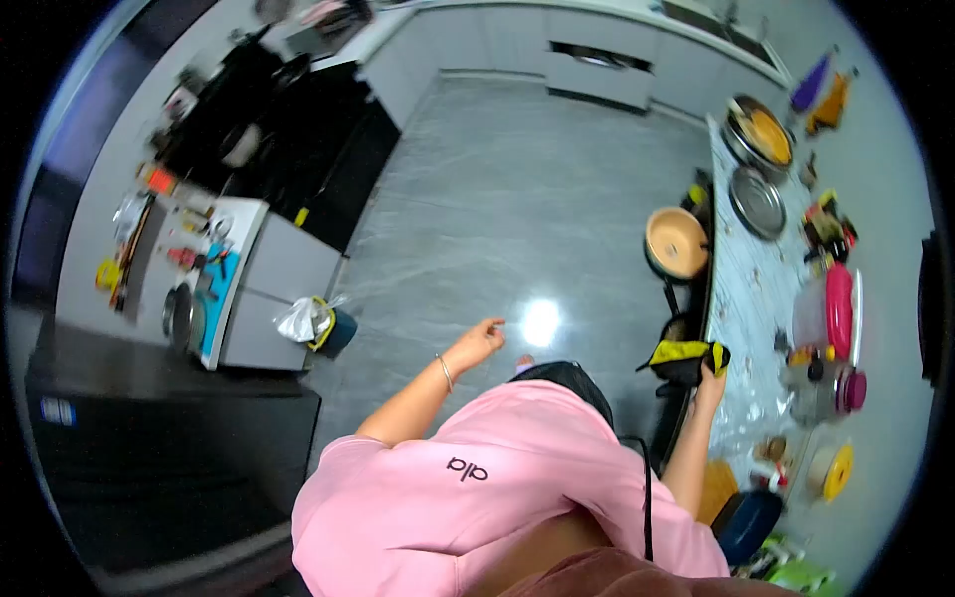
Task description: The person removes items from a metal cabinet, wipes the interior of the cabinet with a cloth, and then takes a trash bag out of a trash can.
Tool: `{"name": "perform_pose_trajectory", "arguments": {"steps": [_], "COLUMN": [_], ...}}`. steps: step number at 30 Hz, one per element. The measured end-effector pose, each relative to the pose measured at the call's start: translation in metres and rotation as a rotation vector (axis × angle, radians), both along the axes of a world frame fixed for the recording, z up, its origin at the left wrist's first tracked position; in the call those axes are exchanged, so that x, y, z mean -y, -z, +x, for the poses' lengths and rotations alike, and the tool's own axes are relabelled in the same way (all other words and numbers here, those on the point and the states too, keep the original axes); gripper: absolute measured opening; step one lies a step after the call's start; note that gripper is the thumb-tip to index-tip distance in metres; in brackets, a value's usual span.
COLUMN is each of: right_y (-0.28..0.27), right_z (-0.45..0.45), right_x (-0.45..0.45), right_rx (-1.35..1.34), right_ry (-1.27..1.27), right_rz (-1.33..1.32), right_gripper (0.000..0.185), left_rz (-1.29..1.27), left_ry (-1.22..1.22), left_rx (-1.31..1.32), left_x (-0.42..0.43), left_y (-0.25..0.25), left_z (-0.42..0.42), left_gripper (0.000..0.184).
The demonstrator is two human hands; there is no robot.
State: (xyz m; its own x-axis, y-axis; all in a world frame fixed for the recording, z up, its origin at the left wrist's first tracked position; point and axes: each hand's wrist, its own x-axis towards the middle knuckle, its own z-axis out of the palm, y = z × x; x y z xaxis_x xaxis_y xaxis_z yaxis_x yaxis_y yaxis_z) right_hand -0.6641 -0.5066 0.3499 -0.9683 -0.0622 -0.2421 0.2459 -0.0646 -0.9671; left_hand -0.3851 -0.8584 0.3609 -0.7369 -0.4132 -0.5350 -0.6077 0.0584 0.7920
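My right hand is at the edge of the counter on the right, its fingers closed around a limp black and yellow thing. This looks like folded cloth or a soft pouch, but I cannot make out which. It hangs out to the left of the hand, over the floor side of the counter. My left hand is held out above the grey floor, holding nothing, with its fingers loosely apart. A bracelet circles the left wrist.
Along the right, the marble-patterned counter bears a metal tray, a large pan and a jar. An orange basin stands beside it. Left are a lined bin, a black fridge and a dark stove.
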Motion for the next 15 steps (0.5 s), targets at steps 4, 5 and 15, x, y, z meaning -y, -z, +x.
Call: {"name": "perform_pose_trajectory", "arguments": {"steps": [4, 5, 15], "right_y": [0.006, -0.005, 0.063], "right_z": [-0.02, -0.018, -0.123], "right_x": [-0.014, -0.012, -0.079], "right_rx": [-0.016, 0.007, 0.149], "right_ry": [0.152, 0.21, 0.406], "right_rz": [0.007, 0.033, -0.052], "right_gripper": [0.036, 0.036, 0.027], "left_rz": [-0.082, -0.146, 0.011], "left_ry": [0.122, 0.142, -0.019], "left_rx": [-0.043, -0.021, 0.161], "left_x": [0.028, 0.033, 0.03], "left_y": [-0.003, -0.011, 0.023], "left_z": [-0.045, -0.053, -0.07], "left_gripper": [0.045, 0.045, 0.044]}}
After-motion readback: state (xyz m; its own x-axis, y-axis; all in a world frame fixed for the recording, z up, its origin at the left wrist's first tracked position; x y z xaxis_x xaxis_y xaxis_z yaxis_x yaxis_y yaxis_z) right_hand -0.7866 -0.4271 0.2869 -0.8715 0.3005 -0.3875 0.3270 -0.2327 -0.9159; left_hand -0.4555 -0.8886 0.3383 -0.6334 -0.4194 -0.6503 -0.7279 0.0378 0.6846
